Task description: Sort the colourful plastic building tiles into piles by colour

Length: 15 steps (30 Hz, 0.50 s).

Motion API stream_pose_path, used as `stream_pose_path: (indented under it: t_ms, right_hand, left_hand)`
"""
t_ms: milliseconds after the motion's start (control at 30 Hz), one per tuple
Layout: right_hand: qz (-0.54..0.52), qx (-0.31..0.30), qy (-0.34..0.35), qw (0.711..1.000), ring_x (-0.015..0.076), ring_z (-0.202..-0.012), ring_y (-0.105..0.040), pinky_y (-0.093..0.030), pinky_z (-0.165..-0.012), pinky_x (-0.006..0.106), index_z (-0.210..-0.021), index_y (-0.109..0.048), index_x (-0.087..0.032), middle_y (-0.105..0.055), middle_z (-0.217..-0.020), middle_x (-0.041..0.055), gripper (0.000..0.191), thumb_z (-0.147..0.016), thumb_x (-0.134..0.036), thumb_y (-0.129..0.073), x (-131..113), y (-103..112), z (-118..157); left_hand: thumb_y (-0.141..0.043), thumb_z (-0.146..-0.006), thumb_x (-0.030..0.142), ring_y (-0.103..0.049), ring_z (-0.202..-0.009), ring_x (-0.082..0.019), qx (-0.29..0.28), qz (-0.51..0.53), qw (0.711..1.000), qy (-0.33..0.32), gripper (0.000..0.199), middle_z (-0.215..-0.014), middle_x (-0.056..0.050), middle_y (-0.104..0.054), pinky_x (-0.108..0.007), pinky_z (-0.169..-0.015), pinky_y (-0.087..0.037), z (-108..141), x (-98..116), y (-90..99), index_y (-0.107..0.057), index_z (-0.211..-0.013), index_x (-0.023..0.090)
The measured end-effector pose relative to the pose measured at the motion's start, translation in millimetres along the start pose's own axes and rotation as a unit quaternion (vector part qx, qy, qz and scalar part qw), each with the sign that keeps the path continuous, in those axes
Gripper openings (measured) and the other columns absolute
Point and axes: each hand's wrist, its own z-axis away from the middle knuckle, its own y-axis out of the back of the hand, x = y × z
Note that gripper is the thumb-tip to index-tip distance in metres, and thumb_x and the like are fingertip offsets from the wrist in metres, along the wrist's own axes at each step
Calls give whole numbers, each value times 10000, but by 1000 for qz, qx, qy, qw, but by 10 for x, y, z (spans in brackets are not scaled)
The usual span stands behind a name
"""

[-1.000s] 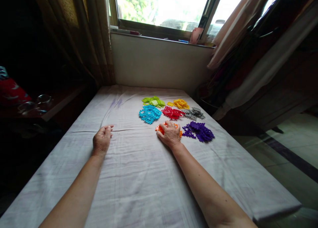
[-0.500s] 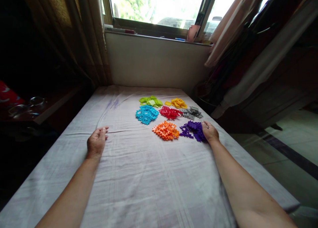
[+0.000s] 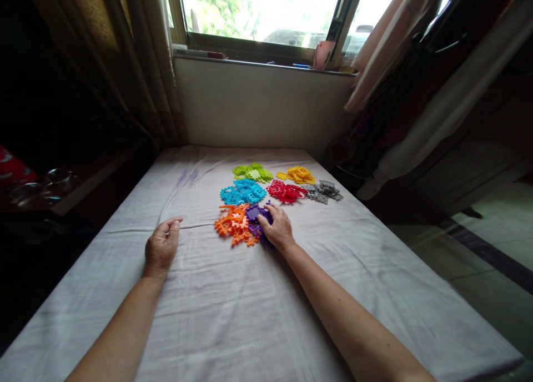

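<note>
My right hand (image 3: 278,226) is curled against a heap of purple interlocking plastic pieces (image 3: 255,213), its thumb and fingers around the heap's right side. The purple heap is pressed up to the orange pieces (image 3: 231,224), and the two overlap at their edges. To the left, my left hand (image 3: 162,245) rests on the cloth with its fingers folded in and nothing seen in them. Just behind the orange heap are blue pieces (image 3: 243,192); red pieces (image 3: 285,191) lie right of those.
Lime green pieces (image 3: 252,172), yellow pieces (image 3: 300,175) and grey pieces (image 3: 323,191) lie further back on the cloth-covered table (image 3: 233,315). A wall and window (image 3: 266,15) stand behind. Curtains (image 3: 154,76) hang left and clothes (image 3: 408,104) right.
My right hand has swept the purple pieces left into the orange ones. The orange heap has shifted left and spread, and the blue heap has spread a little. My left hand has barely moved.
</note>
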Motion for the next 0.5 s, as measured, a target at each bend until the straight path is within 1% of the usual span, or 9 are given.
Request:
stream_pose_path:
  t_ms: [67,133,200,233,267,333,367,433,500]
  right_hand:
    - [0,-19,40,999,284,-1368,-486,-388,-1140,430,-1354,-629,-221,-552,-1465,130,486,-922,-437,-578,-300,-112,70]
    - [-3,-36,104,994,254,-1389,-466,-376,-1144,401,-1384,-603,-250,-531,-1492,102,492,-943,-463,-559,-506,-151,75]
    - [4,-37,167,985,223,-1395,-461,-371,-1143,365,-1373,-610,-275,-522,-1506,66,456,-971,-471,-521,-548,-88,-38]
    - [14,-29,187,982,216,-1399,-456,-363,-1147,355,-1356,-625,-280,-520,-1509,54,433,-983,-464,-503,-491,-12,-147]
    - [30,-14,188,982,224,-1399,-455,-354,-1153,361,-1325,-649,-281,-532,-1497,49,409,-985,-457,-502,-377,90,-286]
    - [72,22,136,988,259,-1394,-453,-328,-1168,402,-1301,-669,-242,-566,-1457,90,393,-986,-406,-504,3,356,-624]
    - [91,39,86,991,276,-1380,-461,-337,-1159,413,-1302,-669,-207,-584,-1429,120,402,-979,-385,-508,253,504,-802]
    - [123,84,-58,987,296,-1322,-509,-370,-1129,429,-1309,-665,-191,-596,-1404,144,429,-949,-378,-524,813,782,-1125]
    - [132,101,-128,978,343,-1296,-528,-394,-1091,485,-1340,-644,-141,-572,-1408,214,480,-943,-356,-482,1361,979,-1367]
  left_hand:
    - [-477,-858,572,-689,-1055,-253,-15,-15,999,-30,452,-1113,-70,-753,-390,-965,-542,8,19,12,-715,-1041,234]
    - [-472,-859,577,-674,-1113,-262,-34,-29,997,-58,465,-1160,-76,-741,-401,-1019,-515,13,32,15,-712,-1057,231]
    - [-460,-862,594,-662,-1153,-268,-59,-45,994,-78,500,-1204,-88,-729,-407,-1052,-497,15,28,6,-711,-1081,221]
    - [-455,-864,605,-660,-1164,-269,-73,-53,992,-86,514,-1219,-90,-725,-407,-1061,-492,15,19,-2,-710,-1093,221]
    - [-453,-866,617,-659,-1169,-268,-86,-61,990,-95,524,-1225,-88,-725,-407,-1067,-489,15,7,-12,-709,-1103,226]
    - [-456,-868,640,-666,-1160,-266,-107,-75,985,-111,528,-1208,-77,-735,-408,-1069,-489,11,-23,-34,-709,-1107,243]
    - [-458,-869,650,-671,-1150,-265,-114,-82,983,-118,529,-1194,-72,-741,-410,-1067,-490,9,-37,-44,-711,-1106,251]
    - [-454,-878,663,-678,-1132,-265,-120,-93,980,-126,534,-1173,-70,-749,-412,-1061,-493,4,-57,-59,-715,-1105,257]
    - [-446,-893,666,-680,-1129,-261,-124,-100,979,-127,539,-1174,-69,-750,-409,-1058,-495,0,-71,-66,-718,-1117,258]
